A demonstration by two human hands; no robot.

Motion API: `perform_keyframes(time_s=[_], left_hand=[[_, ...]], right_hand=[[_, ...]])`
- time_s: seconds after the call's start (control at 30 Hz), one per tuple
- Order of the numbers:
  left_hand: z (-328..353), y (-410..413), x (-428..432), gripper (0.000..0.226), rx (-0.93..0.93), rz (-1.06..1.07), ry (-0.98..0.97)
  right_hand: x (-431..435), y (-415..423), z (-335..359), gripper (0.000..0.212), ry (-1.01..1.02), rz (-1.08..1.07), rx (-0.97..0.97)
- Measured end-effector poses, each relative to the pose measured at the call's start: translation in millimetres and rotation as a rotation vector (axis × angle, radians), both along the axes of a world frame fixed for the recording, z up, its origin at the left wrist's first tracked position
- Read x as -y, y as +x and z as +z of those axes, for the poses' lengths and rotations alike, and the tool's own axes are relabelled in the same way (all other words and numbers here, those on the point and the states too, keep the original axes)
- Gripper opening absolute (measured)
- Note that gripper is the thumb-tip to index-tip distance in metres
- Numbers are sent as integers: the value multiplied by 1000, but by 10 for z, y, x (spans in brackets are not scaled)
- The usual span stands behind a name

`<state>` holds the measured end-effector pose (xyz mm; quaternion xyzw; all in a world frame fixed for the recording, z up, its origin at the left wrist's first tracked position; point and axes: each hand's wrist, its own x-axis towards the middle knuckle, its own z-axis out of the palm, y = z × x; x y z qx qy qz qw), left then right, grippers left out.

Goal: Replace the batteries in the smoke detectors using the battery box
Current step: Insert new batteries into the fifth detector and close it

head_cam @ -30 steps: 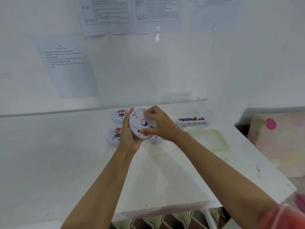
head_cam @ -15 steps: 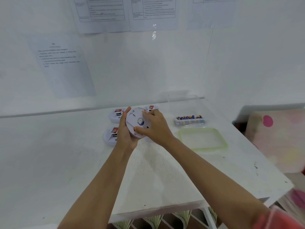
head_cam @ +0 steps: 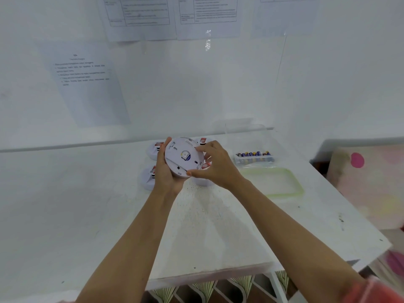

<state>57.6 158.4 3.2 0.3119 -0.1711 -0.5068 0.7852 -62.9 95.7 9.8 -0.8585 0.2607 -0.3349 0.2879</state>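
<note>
The smoke detector [head_cam: 182, 157] was in the air above the far part of the table [head_cam: 218, 226], tilted so that its flat back side faced the person. The left hand [head_cam: 167, 178] held it from 8 o'clock, with the palm under the rim and the thumb curled over the edge. The right hand [head_cam: 215, 166] pinched the opposite rim, the thumb near 5 o'clock and the fingertips [head_cam: 199, 148] near 2 o'clock of the disc. Both hands were therefore closed on this one detector.

I think the step in hand was to open the back. To do it well, the left hand should keep the body steady while the right hand alone twists or lifts the cover. The force should be small and even, because the thin plastic catches may break. Whether a battery sat inside I could not tell.

From the held detector, the battery box [head_cam: 254, 159] stood on the table at 3 o'clock, open, with a row of batteries in it. Its green-edged lid [head_cam: 299, 189] lay just beside it, at 4 o'clock. A second detector [head_cam: 153, 150] rested at 9 o'clock, a third detector [head_cam: 146, 179] at 8 o'clock, a fourth detector [head_cam: 202, 141] at 1 o'clock, and a fifth detector [head_cam: 204, 181] at 5 o'clock, partly hidden under the right hand. These lay close below the hands, so a dropped cover could knock them. The way to the box seemed free.
</note>
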Motion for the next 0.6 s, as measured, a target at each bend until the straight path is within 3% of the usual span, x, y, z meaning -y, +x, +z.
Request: perform_keyframes(time_s=[0.13, 0.23, 0.43, 0.6], left_hand=[[50, -33, -32, 54, -37, -21, -47], [76, -24, -17, 43, -82, -6, -86], [40, 13, -20, 35, -37, 15, -59], [19, -29, -56, 34, 21, 35, -1]], right_hand=[[-5, -6, -16, 66, 92, 22, 88], [-7, -11, 18, 66, 158, 43, 143], [17, 4, 8, 72, 53, 61, 16], [-17, 20, -5, 64, -156, -7, -63]])
